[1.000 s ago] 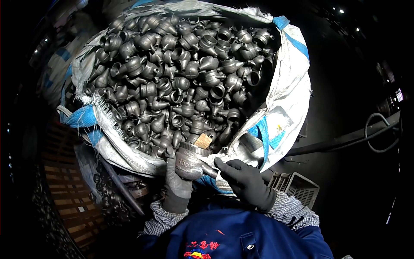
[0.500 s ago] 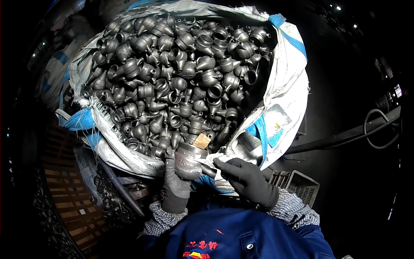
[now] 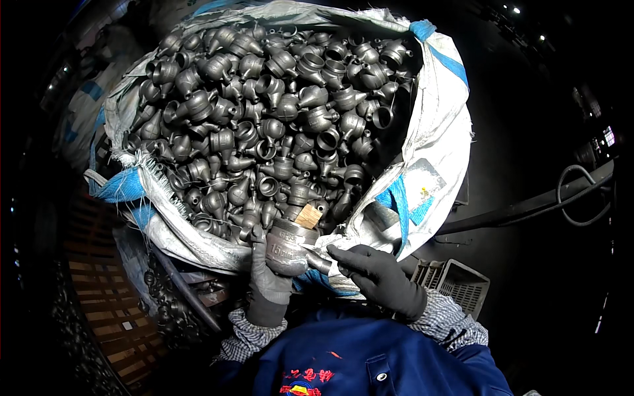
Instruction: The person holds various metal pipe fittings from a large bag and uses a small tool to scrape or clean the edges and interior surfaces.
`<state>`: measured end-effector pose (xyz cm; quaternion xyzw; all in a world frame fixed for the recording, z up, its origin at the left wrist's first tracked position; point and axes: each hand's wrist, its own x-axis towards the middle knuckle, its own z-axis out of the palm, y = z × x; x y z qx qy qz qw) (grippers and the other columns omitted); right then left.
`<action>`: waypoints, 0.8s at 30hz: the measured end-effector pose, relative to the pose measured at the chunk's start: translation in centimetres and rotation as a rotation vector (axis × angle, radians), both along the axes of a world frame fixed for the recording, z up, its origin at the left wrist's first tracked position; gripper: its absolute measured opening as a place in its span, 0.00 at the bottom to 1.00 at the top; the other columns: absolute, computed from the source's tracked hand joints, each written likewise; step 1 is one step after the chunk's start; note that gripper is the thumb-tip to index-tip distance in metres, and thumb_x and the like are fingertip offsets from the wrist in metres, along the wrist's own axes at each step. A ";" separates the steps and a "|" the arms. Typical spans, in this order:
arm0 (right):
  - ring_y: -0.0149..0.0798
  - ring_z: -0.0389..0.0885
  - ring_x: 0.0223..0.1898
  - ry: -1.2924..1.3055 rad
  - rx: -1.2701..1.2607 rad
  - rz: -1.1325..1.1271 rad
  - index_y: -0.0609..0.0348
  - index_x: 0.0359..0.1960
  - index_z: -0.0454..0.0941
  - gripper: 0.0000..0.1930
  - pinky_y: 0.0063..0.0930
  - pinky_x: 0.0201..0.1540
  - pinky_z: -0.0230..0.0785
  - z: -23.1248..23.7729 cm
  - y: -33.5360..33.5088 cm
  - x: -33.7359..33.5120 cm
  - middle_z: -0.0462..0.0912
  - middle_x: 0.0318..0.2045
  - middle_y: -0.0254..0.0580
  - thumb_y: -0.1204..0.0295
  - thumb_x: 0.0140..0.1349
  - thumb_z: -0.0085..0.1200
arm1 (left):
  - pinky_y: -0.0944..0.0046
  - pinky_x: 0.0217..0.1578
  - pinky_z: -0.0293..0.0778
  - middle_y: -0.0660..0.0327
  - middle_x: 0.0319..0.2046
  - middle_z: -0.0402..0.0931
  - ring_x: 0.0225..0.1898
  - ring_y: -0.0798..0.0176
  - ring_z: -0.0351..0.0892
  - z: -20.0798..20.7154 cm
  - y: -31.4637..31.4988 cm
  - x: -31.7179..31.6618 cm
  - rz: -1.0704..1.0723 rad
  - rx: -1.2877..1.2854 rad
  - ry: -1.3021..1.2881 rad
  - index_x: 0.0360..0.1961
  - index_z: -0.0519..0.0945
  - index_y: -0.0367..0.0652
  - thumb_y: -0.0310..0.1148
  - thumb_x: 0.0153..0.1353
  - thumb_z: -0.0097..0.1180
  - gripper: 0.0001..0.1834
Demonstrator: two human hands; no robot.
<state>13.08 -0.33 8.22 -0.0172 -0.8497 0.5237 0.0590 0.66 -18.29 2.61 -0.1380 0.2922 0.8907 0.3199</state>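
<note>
My left hand, in a grey glove, is closed round a grey metal cast body. This casting has a round cup shape, a threaded rim at the top, raised markings on its side and a short pipe stub pointing right. My right hand, also gloved, is closed in a pinch just right of the stub. A thin white pointed piece shows between its fingertips and the casting; its kind cannot be made out. Beyond my hands lies a heap of similar castings in a large white woven sack.
A small wooden block lies on the heap's near edge. Blue straps hang on the sack. A grey plastic crate stands at right, near a dark bar. Brown slatted crating and more metal parts are at lower left.
The casting in my left hand has turned slightly, and its stub sits a little differently. My right hand has barely moved.
</note>
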 end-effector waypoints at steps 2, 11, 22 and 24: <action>0.35 0.77 0.33 -0.005 0.004 -0.035 0.55 0.60 0.74 0.24 0.25 0.39 0.70 0.1 0.0 0.0 0.79 0.32 0.43 0.81 0.60 0.56 | 0.49 0.59 0.70 0.55 0.58 0.69 0.59 0.56 0.70 -0.1 -0.1 -0.1 -0.003 0.011 0.017 0.62 0.66 0.40 0.53 0.60 0.60 0.36; 0.32 0.77 0.33 -0.025 -0.002 -0.054 0.55 0.59 0.74 0.23 0.24 0.37 0.69 0.0 0.1 0.3 0.80 0.32 0.43 0.79 0.61 0.56 | 0.50 0.58 0.70 0.54 0.58 0.69 0.59 0.55 0.70 -0.3 -0.1 0.1 0.032 -0.040 0.079 0.63 0.64 0.39 0.52 0.59 0.61 0.38; 0.35 0.78 0.34 -0.034 -0.009 -0.058 0.54 0.59 0.74 0.23 0.25 0.39 0.70 0.0 -0.1 0.2 0.80 0.34 0.45 0.79 0.61 0.55 | 0.51 0.56 0.73 0.55 0.57 0.71 0.57 0.56 0.72 0.0 0.2 0.3 0.043 -0.072 0.137 0.61 0.67 0.40 0.51 0.62 0.58 0.34; 0.36 0.79 0.35 -0.059 0.010 -0.035 0.54 0.59 0.74 0.23 0.26 0.39 0.70 0.4 -0.1 0.1 0.80 0.34 0.45 0.80 0.60 0.55 | 0.50 0.55 0.74 0.55 0.56 0.72 0.57 0.56 0.73 1.1 0.4 0.6 0.048 -0.096 0.167 0.61 0.67 0.40 0.50 0.63 0.57 0.33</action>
